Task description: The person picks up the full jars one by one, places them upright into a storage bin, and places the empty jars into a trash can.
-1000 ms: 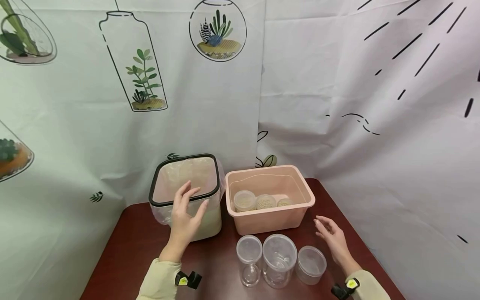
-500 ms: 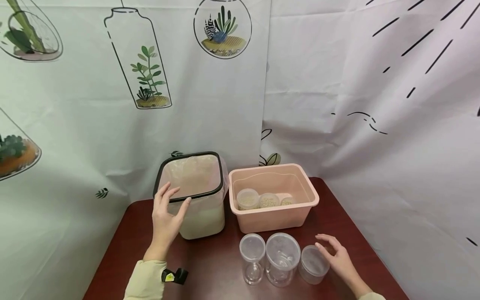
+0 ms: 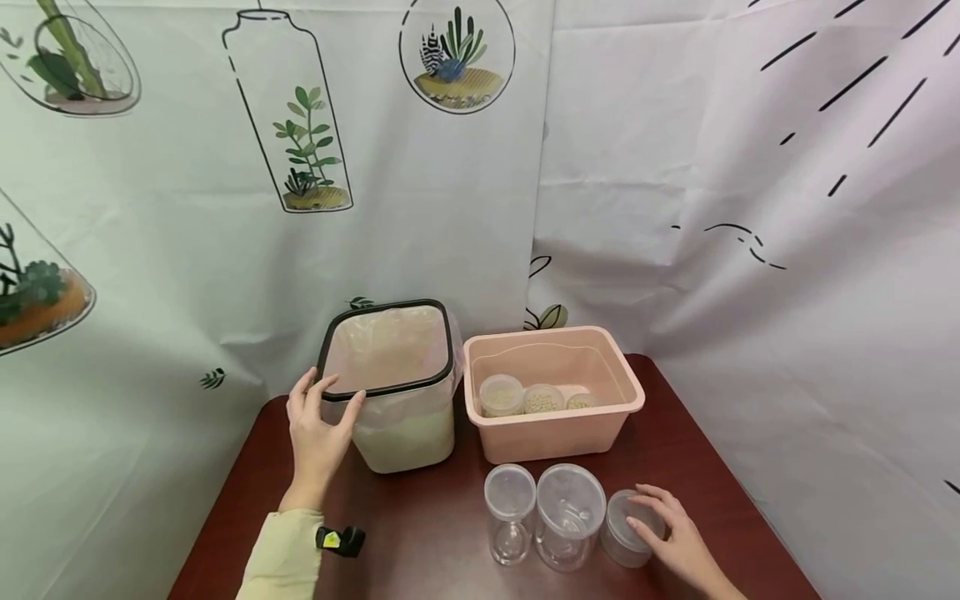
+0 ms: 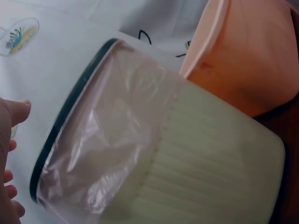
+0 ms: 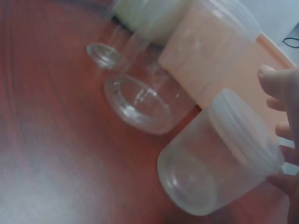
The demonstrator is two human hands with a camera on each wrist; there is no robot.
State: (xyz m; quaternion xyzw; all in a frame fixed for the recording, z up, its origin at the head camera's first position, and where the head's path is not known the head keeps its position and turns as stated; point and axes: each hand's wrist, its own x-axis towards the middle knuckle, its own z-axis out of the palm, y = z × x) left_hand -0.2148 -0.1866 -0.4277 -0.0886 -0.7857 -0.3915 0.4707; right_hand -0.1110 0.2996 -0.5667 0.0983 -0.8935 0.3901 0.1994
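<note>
The short lidded jar (image 3: pixel 619 535) is stood upright on the dark red worktop (image 3: pixel 420 533), at the right-hand end of a row, just beside a wide clear jar (image 3: pixel 570 508); a narrow clear jar (image 3: pixel 510 504) is placed at the row's other end. The short jar's lid is partly covered in the head view by the right hand (image 3: pixel 681 540), whose thumb and fingers are held apart in a loose curve; whether the lid is touched cannot be told, and the jar is not gripped. The left hand (image 3: pixel 318 442) is raised in front of a pale bin (image 3: pixel 408 442), its thumb and fingers spread well apart with nothing held. The bin is rimmed in black and lined with a translucent bag (image 4: pixel 107 130). Behind the row a pink tub (image 3: pixel 558 433) is set beside the bin, and three small containers (image 3: pixel 543 400) are held in it.
</note>
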